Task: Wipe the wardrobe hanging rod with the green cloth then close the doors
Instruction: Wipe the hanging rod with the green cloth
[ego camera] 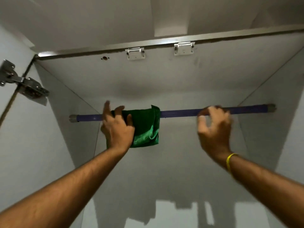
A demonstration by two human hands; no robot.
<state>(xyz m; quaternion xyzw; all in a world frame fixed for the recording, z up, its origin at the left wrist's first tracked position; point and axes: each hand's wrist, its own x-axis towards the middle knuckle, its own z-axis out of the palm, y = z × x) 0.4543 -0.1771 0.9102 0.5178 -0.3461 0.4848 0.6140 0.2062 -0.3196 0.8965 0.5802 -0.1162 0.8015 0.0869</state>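
While both bare arms reach up into the wardrobe, the right wrist shows a yellow band point(230, 161), and no writing can be read anywhere. Left hand point(117, 127) presses on the green cloth point(146, 127), fingers spread, thumb laid across the fabric. Right hand point(213, 127) is blurred, fingers curled loosely just in front of the rod point(179, 112), and I cannot tell whether they touch it. That blue rod runs side to side, wall to wall, the cloth draped over its left half and partly hidden. Further up: a hinge point(21, 80) and two white brackets point(135, 53).
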